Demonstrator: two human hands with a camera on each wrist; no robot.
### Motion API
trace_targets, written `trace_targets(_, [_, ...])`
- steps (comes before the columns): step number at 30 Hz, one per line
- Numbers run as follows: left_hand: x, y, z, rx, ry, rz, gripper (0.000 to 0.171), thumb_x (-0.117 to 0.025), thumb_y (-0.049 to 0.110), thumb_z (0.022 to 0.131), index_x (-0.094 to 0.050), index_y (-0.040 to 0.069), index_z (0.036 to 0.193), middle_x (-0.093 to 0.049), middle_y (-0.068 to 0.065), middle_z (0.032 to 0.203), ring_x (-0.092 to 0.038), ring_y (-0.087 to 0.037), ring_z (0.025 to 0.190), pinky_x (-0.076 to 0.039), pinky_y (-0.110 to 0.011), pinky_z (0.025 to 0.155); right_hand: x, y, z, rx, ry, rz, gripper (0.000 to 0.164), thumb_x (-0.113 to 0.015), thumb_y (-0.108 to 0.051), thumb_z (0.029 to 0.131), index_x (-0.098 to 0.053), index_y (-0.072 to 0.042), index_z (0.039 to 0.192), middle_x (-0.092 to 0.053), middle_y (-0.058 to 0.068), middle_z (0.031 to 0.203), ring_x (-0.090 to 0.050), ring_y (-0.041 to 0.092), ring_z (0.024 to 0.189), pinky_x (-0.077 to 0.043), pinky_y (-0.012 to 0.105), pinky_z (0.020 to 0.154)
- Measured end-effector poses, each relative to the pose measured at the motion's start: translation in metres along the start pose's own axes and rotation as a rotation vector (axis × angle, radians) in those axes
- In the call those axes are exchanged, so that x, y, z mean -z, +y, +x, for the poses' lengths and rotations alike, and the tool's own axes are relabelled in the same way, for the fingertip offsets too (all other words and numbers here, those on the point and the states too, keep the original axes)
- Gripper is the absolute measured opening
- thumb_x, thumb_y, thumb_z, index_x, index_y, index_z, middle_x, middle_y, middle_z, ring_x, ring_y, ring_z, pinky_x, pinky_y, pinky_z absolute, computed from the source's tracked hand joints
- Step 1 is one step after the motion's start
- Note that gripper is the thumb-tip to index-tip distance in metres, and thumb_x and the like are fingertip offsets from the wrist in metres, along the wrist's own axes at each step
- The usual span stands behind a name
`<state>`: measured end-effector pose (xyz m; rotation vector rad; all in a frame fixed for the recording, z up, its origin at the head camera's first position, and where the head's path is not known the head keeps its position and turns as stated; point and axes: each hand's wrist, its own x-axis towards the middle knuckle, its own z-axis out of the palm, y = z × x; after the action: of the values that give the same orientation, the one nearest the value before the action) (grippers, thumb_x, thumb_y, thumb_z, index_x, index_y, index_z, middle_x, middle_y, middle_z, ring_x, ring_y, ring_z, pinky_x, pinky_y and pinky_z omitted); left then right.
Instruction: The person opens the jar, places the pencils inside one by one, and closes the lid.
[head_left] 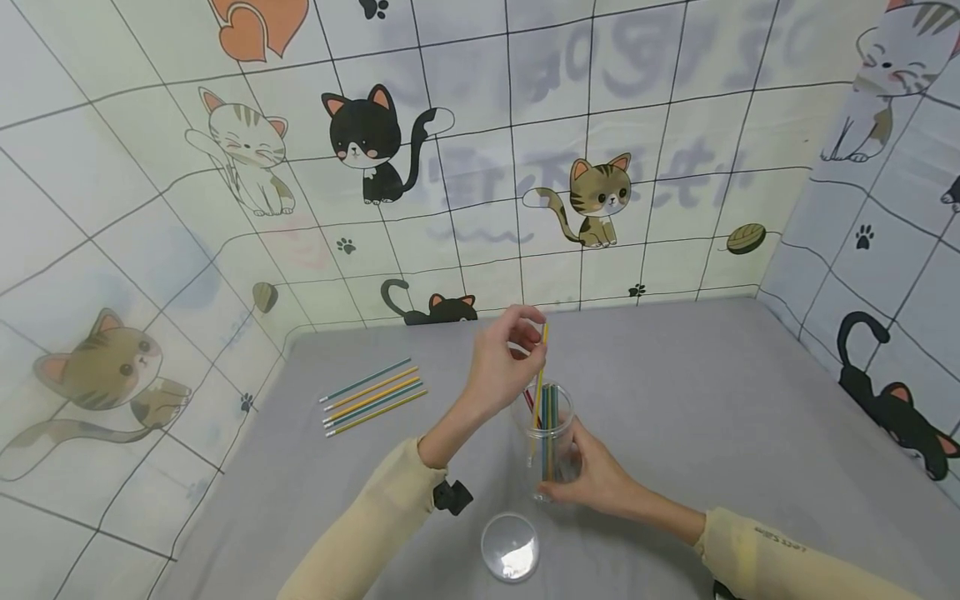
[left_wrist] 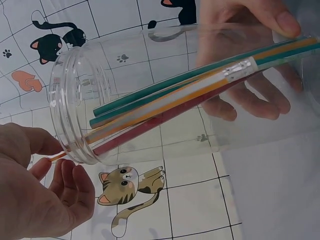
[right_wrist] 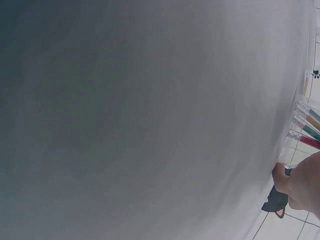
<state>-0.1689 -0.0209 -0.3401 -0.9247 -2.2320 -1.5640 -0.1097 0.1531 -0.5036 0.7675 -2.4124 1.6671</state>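
My left hand [head_left: 510, 358] pinches the upper end of a yellow pencil [head_left: 538, 393] above the mouth of a clear jar [head_left: 531, 471]. The pencil's lower part is inside the jar, and its metal-banded eraser end [left_wrist: 240, 70] shows through the wall in the left wrist view. Green, yellow and red pencils [left_wrist: 170, 111] lean together in the jar beside it. Low on the right side, my right hand [head_left: 598, 473] grips the jar, fingers partly behind it. The right wrist view catches only a bit of this hand [right_wrist: 305, 182] and the pencil ends at its edge.
Several blue-green and yellow pencils [head_left: 375, 398] lie in a slanted row on the grey tabletop [head_left: 690, 392], left of the jar. A round clear lid [head_left: 510, 547] lies in front of the jar. Cat-printed cloth [head_left: 480, 200] hangs behind and along both sides.
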Motion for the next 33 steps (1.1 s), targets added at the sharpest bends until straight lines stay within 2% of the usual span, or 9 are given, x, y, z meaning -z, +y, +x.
trace_targets(12, [0.000,0.000,-0.001,-0.058,-0.026,0.070,0.019,-0.062,-0.003,0.089,-0.065,0.000,0.107,-0.064,-0.009,0.091,-0.063,-0.020,0.080,-0.053,-0.023,0.068,0.001,-0.004,-0.001,-0.029,-0.005,-0.007,0.089,-0.091,-0.017,0.069,-0.041,-0.016,0.142,-0.057,0.001,0.134,-0.054,0.019,0.115,-0.049,0.048,0.090])
trace_targets(17, [0.002,0.001,0.001,-0.038,-0.021,0.067,0.020,-0.060,-0.002,0.090,-0.066,0.002,0.108,-0.063,-0.008,0.091,-0.061,-0.017,0.080,-0.053,-0.024,0.069,0.002,-0.007,0.000,-0.046,-0.012,0.006,0.090,-0.091,-0.016,0.068,-0.040,-0.015,0.143,-0.057,0.002,0.135,-0.054,0.021,0.116,-0.048,0.052,0.091])
trace_targets(24, [0.007,-0.004,0.000,-0.004,-0.037,0.065,0.020,-0.059,-0.001,0.091,-0.066,0.003,0.110,-0.062,-0.007,0.091,-0.060,-0.016,0.080,-0.053,-0.025,0.070,0.002,-0.008,0.000,-0.027,-0.010,0.012,0.086,-0.091,-0.016,0.068,-0.043,-0.014,0.139,-0.059,0.000,0.129,-0.055,0.020,0.113,-0.048,0.051,0.090])
trace_targets(33, [0.019,-0.011,-0.006,0.057,-0.008,0.073,0.021,-0.061,-0.002,0.090,-0.066,0.004,0.110,-0.062,-0.006,0.091,-0.060,-0.017,0.080,-0.053,-0.029,0.070,0.001,-0.004,0.001,-0.005,-0.010,0.018,0.086,-0.091,-0.016,0.069,-0.042,-0.014,0.140,-0.058,0.002,0.130,-0.054,0.021,0.115,-0.046,0.056,0.091])
